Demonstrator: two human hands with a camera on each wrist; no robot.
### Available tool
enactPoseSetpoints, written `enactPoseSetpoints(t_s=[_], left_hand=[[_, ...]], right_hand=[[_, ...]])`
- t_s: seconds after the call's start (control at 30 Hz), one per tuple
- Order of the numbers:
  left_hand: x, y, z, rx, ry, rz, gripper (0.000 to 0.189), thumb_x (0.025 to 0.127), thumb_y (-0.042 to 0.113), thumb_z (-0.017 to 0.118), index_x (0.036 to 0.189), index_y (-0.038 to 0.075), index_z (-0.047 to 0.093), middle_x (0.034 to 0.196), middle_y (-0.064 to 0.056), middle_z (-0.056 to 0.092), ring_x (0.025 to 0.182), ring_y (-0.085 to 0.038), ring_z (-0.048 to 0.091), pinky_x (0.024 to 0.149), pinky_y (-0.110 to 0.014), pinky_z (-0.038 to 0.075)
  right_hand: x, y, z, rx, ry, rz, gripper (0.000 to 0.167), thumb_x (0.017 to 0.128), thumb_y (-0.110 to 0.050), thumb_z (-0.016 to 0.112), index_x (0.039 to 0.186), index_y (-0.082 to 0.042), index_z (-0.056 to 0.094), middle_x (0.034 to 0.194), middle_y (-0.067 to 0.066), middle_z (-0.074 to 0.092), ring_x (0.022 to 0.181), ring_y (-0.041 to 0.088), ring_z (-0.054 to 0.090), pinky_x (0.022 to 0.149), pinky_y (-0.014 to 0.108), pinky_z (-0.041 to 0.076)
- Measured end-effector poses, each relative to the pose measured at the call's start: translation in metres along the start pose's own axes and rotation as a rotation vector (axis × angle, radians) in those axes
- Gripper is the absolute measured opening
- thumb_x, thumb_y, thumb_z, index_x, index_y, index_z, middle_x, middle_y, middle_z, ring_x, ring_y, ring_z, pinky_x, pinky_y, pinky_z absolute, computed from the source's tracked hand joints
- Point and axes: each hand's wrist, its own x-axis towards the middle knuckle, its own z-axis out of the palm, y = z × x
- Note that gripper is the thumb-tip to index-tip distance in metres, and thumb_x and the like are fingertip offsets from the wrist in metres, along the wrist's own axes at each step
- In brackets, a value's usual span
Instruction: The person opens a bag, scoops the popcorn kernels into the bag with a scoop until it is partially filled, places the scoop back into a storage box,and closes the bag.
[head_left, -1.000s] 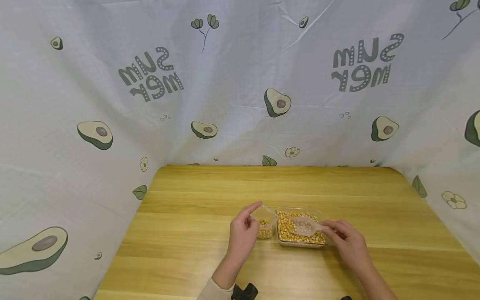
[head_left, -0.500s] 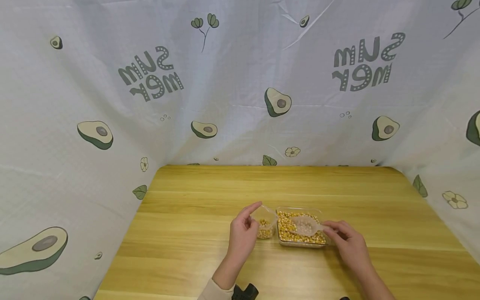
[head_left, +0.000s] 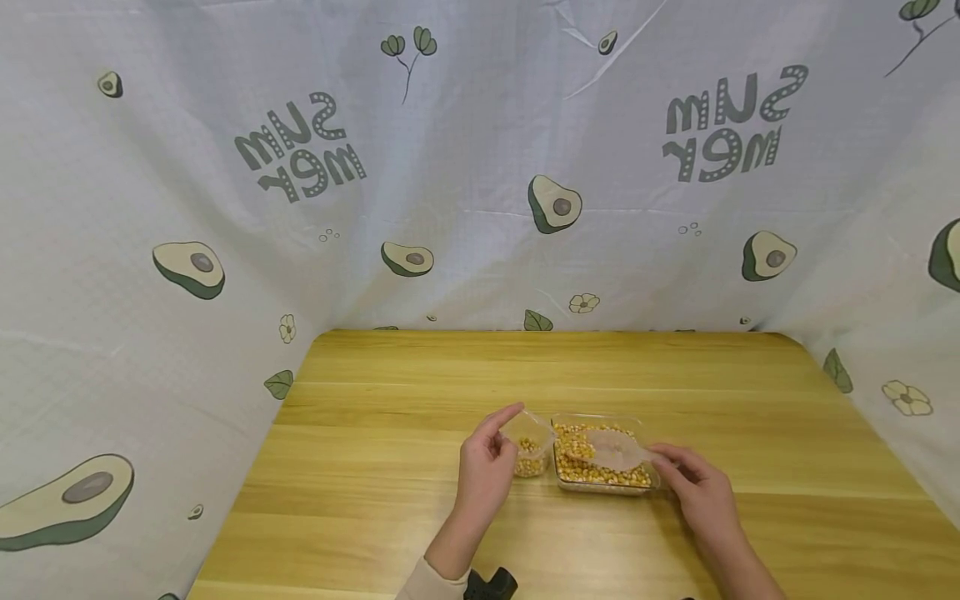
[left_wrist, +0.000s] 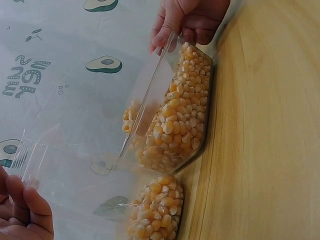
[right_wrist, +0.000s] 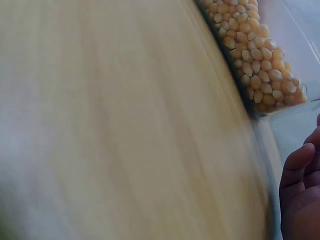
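In the head view, my left hand point(head_left: 486, 477) grips the mouth of a clear plastic bag point(head_left: 528, 427), which stands spread at the top. Corn kernels point(left_wrist: 156, 210) fill the bag's lower part in the left wrist view. Just right of it is a rectangular glass dish point(head_left: 602, 488) holding more corn kernels point(head_left: 633, 477). My right hand point(head_left: 701, 487) pinches the handle of a translucent whitish scoop point(head_left: 617, 450) over this dish. Kernels lie heaped at the scoop's left end. The right wrist view shows curled fingers point(right_wrist: 299, 172) by the dish's corner, with the scoop out of sight.
Both containers stand on a wooden table point(head_left: 360, 475), side by side and close together. A pale curtain point(head_left: 465, 167) printed with avocados hangs behind the table and along both sides. Part of a black device point(head_left: 490, 583) shows below the left wrist.
The scoop has risen a little out of the corn and tilted, with a heap of kernels now at its left end. The left hand and the bag have stayed in place.
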Motion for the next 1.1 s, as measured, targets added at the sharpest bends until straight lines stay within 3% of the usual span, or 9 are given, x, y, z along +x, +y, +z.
enactPoseSetpoints(t_s=[0.27, 0.5, 0.73, 0.87, 1.1], left_hand=[[0.0, 0.0, 0.001, -0.006, 0.001, -0.006, 0.054, 0.091, -0.009, 0.044, 0.128, 0.021, 0.069, 0.135, -0.008, 0.063, 0.046, 0.0, 0.028, 0.044, -0.012, 0.027], [0.0, 0.0, 0.001, -0.011, 0.006, -0.008, 0.053, 0.091, -0.009, 0.045, 0.128, 0.021, 0.069, 0.132, -0.01, 0.063, 0.046, -0.001, 0.029, 0.044, -0.013, 0.027], [-0.001, 0.001, 0.002, -0.006, 0.001, -0.009, 0.053, 0.091, -0.009, 0.044, 0.127, 0.022, 0.069, 0.127, -0.01, 0.064, 0.045, -0.001, 0.028, 0.043, -0.012, 0.027], [-0.001, 0.001, 0.002, -0.007, -0.005, -0.015, 0.053, 0.092, -0.008, 0.044, 0.127, 0.022, 0.069, 0.119, -0.011, 0.065, 0.045, -0.001, 0.028, 0.043, -0.013, 0.027], [-0.001, 0.002, 0.003, -0.01, -0.014, -0.01, 0.053, 0.092, -0.009, 0.044, 0.129, 0.021, 0.068, 0.108, -0.018, 0.062, 0.046, -0.001, 0.028, 0.044, -0.013, 0.027]], right_hand=[[-0.001, 0.002, -0.002, 0.149, -0.026, 0.046, 0.023, 0.094, -0.018, 0.068, 0.112, -0.003, 0.072, 0.076, -0.014, 0.062, 0.061, 0.01, 0.049, 0.053, 0.023, 0.045], [-0.002, -0.002, -0.003, 0.159, -0.02, 0.07, 0.027, 0.094, -0.021, 0.069, 0.114, -0.002, 0.071, 0.087, -0.019, 0.066, 0.064, 0.005, 0.051, 0.055, 0.02, 0.047], [-0.002, -0.013, -0.009, 0.173, -0.029, 0.125, 0.029, 0.095, -0.024, 0.068, 0.117, -0.007, 0.071, 0.084, -0.014, 0.062, 0.068, 0.006, 0.05, 0.057, 0.022, 0.045], [-0.003, -0.026, -0.014, 0.083, -0.026, 0.056, 0.03, 0.096, -0.027, 0.065, 0.117, -0.006, 0.07, 0.079, -0.01, 0.06, 0.069, 0.007, 0.05, 0.059, 0.025, 0.041], [-0.005, -0.05, -0.014, 0.152, -0.032, -0.059, 0.027, 0.097, -0.019, 0.064, 0.115, 0.001, 0.07, 0.078, -0.01, 0.061, 0.066, 0.011, 0.049, 0.057, 0.029, 0.037]])
